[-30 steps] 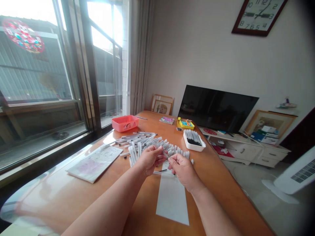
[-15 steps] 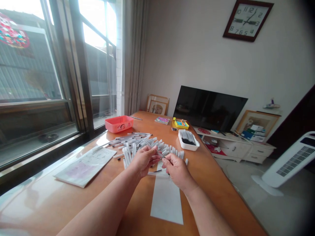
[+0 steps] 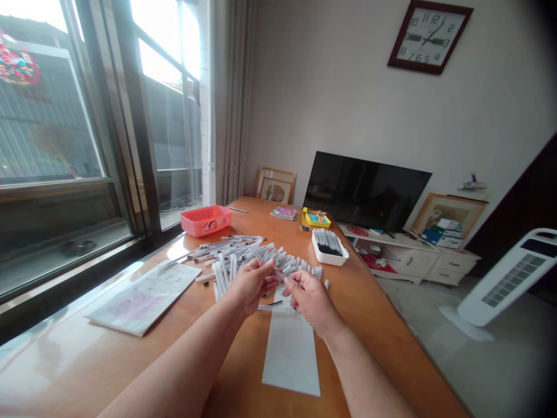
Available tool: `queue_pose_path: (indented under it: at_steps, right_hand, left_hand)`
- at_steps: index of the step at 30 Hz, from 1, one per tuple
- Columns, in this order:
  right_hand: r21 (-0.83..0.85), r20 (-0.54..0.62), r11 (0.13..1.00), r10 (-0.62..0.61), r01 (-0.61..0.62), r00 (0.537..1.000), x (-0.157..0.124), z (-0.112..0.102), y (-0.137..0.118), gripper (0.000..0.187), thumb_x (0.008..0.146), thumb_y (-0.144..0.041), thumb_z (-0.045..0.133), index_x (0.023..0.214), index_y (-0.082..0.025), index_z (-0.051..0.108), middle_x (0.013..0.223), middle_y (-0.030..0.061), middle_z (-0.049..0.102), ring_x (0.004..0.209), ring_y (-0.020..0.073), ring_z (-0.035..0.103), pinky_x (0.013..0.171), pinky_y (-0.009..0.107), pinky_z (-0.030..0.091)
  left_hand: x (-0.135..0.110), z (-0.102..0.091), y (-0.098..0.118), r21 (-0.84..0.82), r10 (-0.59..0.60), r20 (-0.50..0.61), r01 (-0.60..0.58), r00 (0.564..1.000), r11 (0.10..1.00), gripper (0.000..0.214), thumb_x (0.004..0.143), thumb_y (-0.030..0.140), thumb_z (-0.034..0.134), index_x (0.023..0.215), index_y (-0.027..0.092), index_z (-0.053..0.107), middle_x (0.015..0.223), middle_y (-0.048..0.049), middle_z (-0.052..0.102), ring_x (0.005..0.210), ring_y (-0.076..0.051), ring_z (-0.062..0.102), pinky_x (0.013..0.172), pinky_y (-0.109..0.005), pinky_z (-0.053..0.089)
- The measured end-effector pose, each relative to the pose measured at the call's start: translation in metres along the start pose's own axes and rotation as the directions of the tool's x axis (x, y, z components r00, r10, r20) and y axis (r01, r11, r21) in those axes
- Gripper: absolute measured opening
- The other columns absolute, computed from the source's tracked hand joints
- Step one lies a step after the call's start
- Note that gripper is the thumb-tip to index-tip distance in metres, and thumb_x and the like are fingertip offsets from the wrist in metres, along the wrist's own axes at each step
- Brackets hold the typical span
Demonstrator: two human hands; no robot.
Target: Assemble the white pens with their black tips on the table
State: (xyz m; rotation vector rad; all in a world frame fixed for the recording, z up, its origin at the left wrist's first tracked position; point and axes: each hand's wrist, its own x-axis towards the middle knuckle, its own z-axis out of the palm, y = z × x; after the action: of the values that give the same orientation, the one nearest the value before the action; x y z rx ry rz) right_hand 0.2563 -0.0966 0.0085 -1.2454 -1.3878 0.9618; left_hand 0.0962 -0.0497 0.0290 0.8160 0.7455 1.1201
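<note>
Fingers of my left hand [image 3: 252, 285] are closed on a slim, pale pen [image 3: 279, 272] above the table. My right hand [image 3: 310, 299] pinches the pen's near end, its fingertips hiding that tip. Below and beyond both hands spreads a heap of whitish pens [image 3: 237, 248], several with black ends. A sheet of white paper [image 3: 291, 354] lies under the right hand and stretches toward me. At the paper's far end, a thin black-tipped piece [image 3: 275, 303] rests beneath the gap between my hands.
A white box [image 3: 331, 259] packed with pens stands right of the heap. Behind the heap on the left is a red plastic bin [image 3: 206, 223]. A booklet [image 3: 145, 299] lies left; a yellow box [image 3: 317, 219] sits farther back. The wooden table's right edge drops to the floor.
The whole view has turned slightly to the right, so everything sits a little farther left. Both hands keep nearly the same pose on the pen.
</note>
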Motion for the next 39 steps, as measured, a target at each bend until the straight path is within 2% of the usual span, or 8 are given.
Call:
queue_pose_path:
  at_steps: [3, 9, 13, 18, 23, 29, 35, 39]
  right_hand:
    - [-0.031, 0.035, 0.999, 0.042, -0.041, 0.999, 0.0000, 0.0005, 0.0017, 0.044, 0.093, -0.060, 0.047, 0.087, -0.019, 0.061, 0.068, 0.0020, 0.066, 0.050, 0.0112, 0.050, 0.044, 0.022, 0.033]
    - [-0.049, -0.039, 0.998, -0.049, 0.047, 0.998, 0.0001, 0.0021, 0.0016, 0.031, 0.087, -0.051, 0.064, 0.088, -0.020, 0.058, 0.073, -0.0001, 0.066, 0.057, 0.0108, 0.052, 0.052, 0.022, 0.039]
    - [-0.049, 0.002, 0.998, 0.035, -0.034, 0.999, -0.0006, 0.0016, 0.0004, 0.042, 0.095, -0.058, 0.047, 0.086, -0.019, 0.060, 0.067, 0.0011, 0.065, 0.051, 0.0109, 0.050, 0.047, 0.022, 0.035]
    - [-0.037, -0.021, 0.999, -0.034, 0.033, 0.999, -0.0002, 0.0014, -0.0007, 0.030, 0.087, -0.048, 0.064, 0.086, -0.019, 0.058, 0.071, -0.0002, 0.066, 0.057, 0.0108, 0.053, 0.053, 0.022, 0.039]
    - [-0.013, 0.015, 0.999, 0.046, -0.046, 0.999, 0.0005, 0.0009, 0.0021, 0.041, 0.094, -0.058, 0.048, 0.087, -0.019, 0.059, 0.070, 0.0017, 0.066, 0.051, 0.0105, 0.050, 0.047, 0.022, 0.034]
    - [0.032, -0.010, 0.999, 0.005, -0.004, 1.000, 0.0021, 0.0012, 0.0035, 0.027, 0.084, -0.044, 0.068, 0.087, -0.020, 0.056, 0.072, -0.0004, 0.066, 0.058, 0.0110, 0.054, 0.053, 0.022, 0.041]
    - [0.001, 0.009, 0.998, 0.059, -0.059, 0.998, 0.0004, 0.0004, 0.0017, 0.037, 0.092, -0.054, 0.052, 0.087, -0.018, 0.061, 0.072, 0.0028, 0.068, 0.052, 0.0107, 0.050, 0.046, 0.022, 0.034]
    - [-0.005, -0.005, 1.000, 0.010, -0.010, 1.000, 0.0025, 0.0013, 0.0030, 0.025, 0.087, -0.043, 0.062, 0.086, -0.019, 0.059, 0.074, 0.0016, 0.069, 0.055, 0.0110, 0.054, 0.051, 0.023, 0.040]
  left_hand:
    - [0.0004, -0.0006, -0.0004, 0.007, 0.008, 0.002, -0.008, 1.000, 1.000, 0.031, 0.081, 0.031, 0.077, 0.079, 0.018, 0.049, 0.083, -0.0063, 0.072, 0.062, -0.011, 0.069, 0.058, -0.020, 0.057]
    - [0.0009, -0.0005, -0.0012, 0.014, 0.001, -0.015, -0.001, 1.000, 1.000, 0.032, 0.082, 0.030, 0.076, 0.076, 0.018, 0.047, 0.079, -0.0060, 0.072, 0.061, -0.011, 0.069, 0.057, -0.019, 0.056]
    - [0.0018, -0.0010, -0.0013, 0.012, 0.012, -0.011, -0.012, 1.000, 1.000, 0.032, 0.081, 0.031, 0.077, 0.077, 0.018, 0.048, 0.082, -0.0066, 0.072, 0.062, -0.012, 0.070, 0.057, -0.020, 0.056]
    - [0.0020, -0.0007, -0.0020, 0.012, 0.014, -0.024, -0.013, 1.000, 1.000, 0.035, 0.078, 0.033, 0.080, 0.076, 0.018, 0.048, 0.079, -0.0059, 0.072, 0.062, -0.013, 0.070, 0.056, -0.020, 0.056]
    - [0.0045, -0.0028, -0.0043, 0.014, 0.016, -0.024, -0.015, 1.000, 1.000, 0.036, 0.076, 0.035, 0.081, 0.076, 0.018, 0.049, 0.078, -0.0054, 0.071, 0.063, -0.013, 0.070, 0.057, -0.020, 0.056]
    - [0.0044, -0.0023, -0.0050, 0.033, 0.009, -0.049, -0.007, 0.999, 0.999, 0.037, 0.077, 0.035, 0.080, 0.075, 0.018, 0.047, 0.076, -0.0056, 0.071, 0.062, -0.013, 0.070, 0.055, -0.020, 0.055]
    - [0.0042, -0.0019, -0.0043, 0.024, 0.015, -0.054, -0.014, 0.998, 1.000, 0.038, 0.075, 0.035, 0.082, 0.075, 0.018, 0.048, 0.075, -0.0043, 0.070, 0.062, -0.013, 0.070, 0.053, -0.019, 0.054]
    - [0.0042, -0.0014, -0.0041, 0.039, 0.015, -0.072, -0.012, 0.997, 0.999, 0.040, 0.074, 0.036, 0.082, 0.074, 0.019, 0.047, 0.073, -0.0046, 0.070, 0.060, -0.013, 0.069, 0.052, -0.019, 0.053]
